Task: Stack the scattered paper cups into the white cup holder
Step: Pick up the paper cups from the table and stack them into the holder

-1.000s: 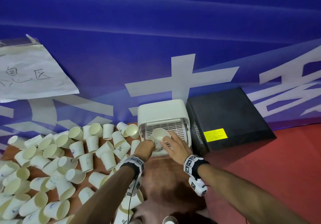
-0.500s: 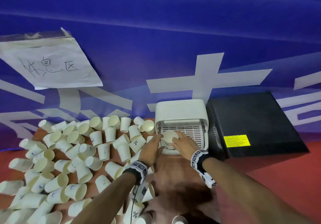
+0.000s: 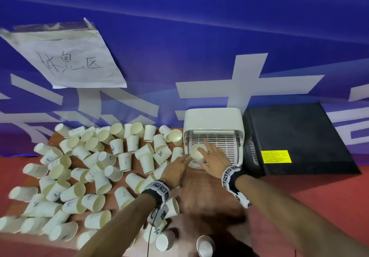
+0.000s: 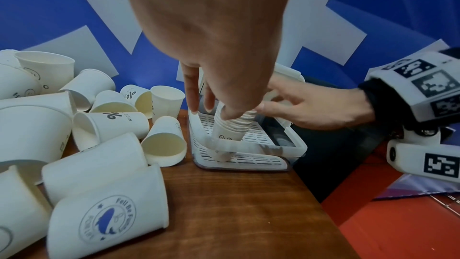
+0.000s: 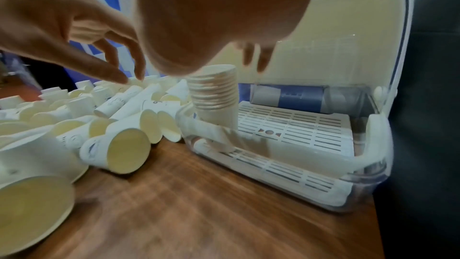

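Our left hand and right hand, both open and empty, flank the upright cup stack; loose cups lie left, nearer our left hand.

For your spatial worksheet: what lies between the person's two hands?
The stack of nested cups standing in the white cup holder lies between the left hand and right hand, per the head view.

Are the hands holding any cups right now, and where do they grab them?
Neither hand grips anything. The left hand and right hand are open beside the stack of cups standing in the white cup holder.
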A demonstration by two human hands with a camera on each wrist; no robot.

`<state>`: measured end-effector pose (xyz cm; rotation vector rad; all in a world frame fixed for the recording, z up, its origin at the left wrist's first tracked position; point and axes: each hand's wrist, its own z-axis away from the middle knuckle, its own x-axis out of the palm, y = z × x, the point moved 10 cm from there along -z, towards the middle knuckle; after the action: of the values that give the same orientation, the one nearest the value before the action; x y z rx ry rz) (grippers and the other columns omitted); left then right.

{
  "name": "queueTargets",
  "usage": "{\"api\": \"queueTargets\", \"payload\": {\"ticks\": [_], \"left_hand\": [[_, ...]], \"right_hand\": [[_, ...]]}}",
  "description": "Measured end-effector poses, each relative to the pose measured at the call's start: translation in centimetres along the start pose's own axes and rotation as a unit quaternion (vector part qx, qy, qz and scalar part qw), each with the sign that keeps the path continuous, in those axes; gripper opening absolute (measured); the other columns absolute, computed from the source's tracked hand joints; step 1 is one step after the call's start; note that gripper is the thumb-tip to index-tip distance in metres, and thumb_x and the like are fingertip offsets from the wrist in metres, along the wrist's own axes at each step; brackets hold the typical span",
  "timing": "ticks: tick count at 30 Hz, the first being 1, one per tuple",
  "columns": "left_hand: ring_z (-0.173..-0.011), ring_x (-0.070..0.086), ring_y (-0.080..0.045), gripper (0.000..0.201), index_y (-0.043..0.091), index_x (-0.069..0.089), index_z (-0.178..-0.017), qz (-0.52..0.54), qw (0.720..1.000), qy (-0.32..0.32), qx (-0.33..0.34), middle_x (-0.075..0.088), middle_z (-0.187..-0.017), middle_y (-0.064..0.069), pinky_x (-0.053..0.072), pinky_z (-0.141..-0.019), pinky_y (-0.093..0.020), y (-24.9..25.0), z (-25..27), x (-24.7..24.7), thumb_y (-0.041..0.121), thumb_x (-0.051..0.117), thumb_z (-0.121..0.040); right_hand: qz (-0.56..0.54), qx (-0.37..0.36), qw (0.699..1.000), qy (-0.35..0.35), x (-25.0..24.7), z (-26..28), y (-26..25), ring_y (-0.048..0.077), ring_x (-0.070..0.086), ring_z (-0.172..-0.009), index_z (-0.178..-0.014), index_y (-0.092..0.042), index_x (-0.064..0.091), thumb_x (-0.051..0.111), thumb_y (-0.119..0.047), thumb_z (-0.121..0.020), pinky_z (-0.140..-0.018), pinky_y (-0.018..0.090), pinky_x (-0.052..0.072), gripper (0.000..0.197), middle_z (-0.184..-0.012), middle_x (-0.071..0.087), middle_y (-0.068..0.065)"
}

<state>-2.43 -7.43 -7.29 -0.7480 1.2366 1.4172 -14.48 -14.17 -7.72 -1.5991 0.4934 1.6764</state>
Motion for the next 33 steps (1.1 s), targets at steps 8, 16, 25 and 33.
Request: {"api": "queueTargets", "payload": {"ticks": [8,16,25,33], "left_hand": [[-0.092,0.066,-0.029,0.035,0.017,0.062,-0.108,-0.036,0.995,-0.089,-0.026,0.069,-0.102,-0.007,0.053,-0.073,-0.040,-1.0,8.2,3.8,0.045,0.046,-0.095],[-0.078,0.064,-0.032,0.061,0.011,0.066,-0.098,-0.223,0.946,-0.230,0.057,0.066,-0.093,-0.009,0.048,-0.062,-0.033,0.1,17.1,11.5,0.060,0.032,-0.083],[-0.099,0.064,-0.031,0.043,0.014,0.057,-0.123,-0.184,0.952,-0.241,0.044,0.058,-0.121,-0.007,0.049,-0.067,-0.038,-0.2,20.0,14.4,0.043,0.059,-0.090],[-0.095,0.066,-0.034,0.046,0.009,0.059,-0.116,-0.062,0.987,-0.142,-0.047,0.066,-0.113,-0.013,0.046,-0.070,-0.036,-0.4,17.3,10.9,0.047,0.053,-0.091]], "right_hand": [[-0.031,-0.292,0.950,-0.104,3.4,7.3,-12.0,0.035,0.061,-0.091,-0.109,-0.010,0.062,0.057,-0.040,-0.099,-0.074,0.047,0.053,0.032,-0.106,0.062,0.013],[0.067,-0.467,0.849,-0.239,9.2,15.8,-18.8,0.034,0.059,-0.091,-0.120,-0.017,0.058,0.073,-0.069,-0.075,-0.060,0.039,0.045,0.070,-0.111,0.057,0.009],[0.205,-0.480,0.781,-0.343,14.7,20.9,-16.3,0.032,0.064,-0.101,-0.130,-0.025,0.057,0.083,-0.040,-0.074,-0.069,0.039,0.052,0.063,-0.116,0.059,0.007],[0.026,-0.237,0.926,-0.294,11.3,14.8,-13.1,0.036,0.061,-0.097,-0.127,-0.018,0.051,0.072,-0.036,-0.082,-0.081,0.045,0.052,0.053,-0.122,0.054,0.009]]}}
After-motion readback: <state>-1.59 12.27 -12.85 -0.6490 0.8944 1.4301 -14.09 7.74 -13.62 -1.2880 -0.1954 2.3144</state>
